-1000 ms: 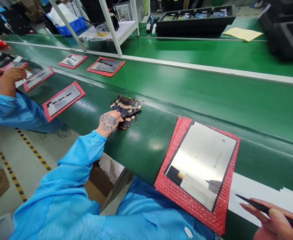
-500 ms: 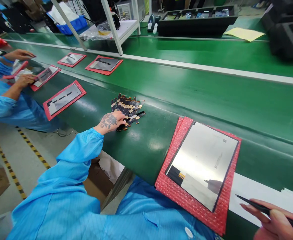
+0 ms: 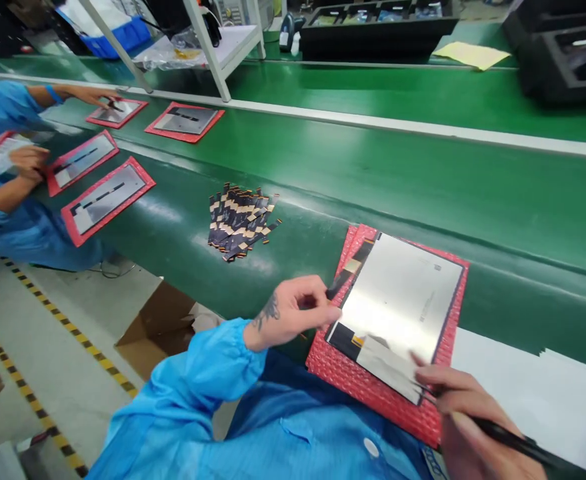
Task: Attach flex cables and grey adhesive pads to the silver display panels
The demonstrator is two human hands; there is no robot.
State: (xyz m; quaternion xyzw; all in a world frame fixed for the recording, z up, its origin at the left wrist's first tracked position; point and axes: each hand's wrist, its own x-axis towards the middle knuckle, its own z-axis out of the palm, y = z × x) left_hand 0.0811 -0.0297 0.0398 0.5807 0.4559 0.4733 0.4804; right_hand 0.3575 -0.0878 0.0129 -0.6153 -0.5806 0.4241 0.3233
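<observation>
My left hand point(image 3: 290, 310) pinches one end of a black flex cable point(image 3: 351, 267) with a tan patch, at the left edge of a silvery display panel point(image 3: 405, 293). The panel lies on red bubble-wrap sheets point(image 3: 333, 367). A black piece with a gold connector and a pale strip sit along its near end. Over that near corner is my right hand point(image 3: 477, 413), closed around black tweezers point(image 3: 510, 437), their tips blurred. To the left of the panel, a pile of flex cables point(image 3: 240, 223) rests on the green belt.
More panels on red sheets, such as the nearest panel point(image 3: 107, 200), lie to the left, by a co-worker's hands point(image 3: 30, 163). White paper point(image 3: 537, 387) is at the right. Behind stand a white rack point(image 3: 237, 50) and a black divided tray point(image 3: 377, 37). A cardboard box point(image 3: 157, 327) is below the bench.
My left hand has moved right from the pile to the panel, bringing a flex cable. My right hand with the tweezers has moved left over the panel. The co-worker's hand reached to a far panel.
</observation>
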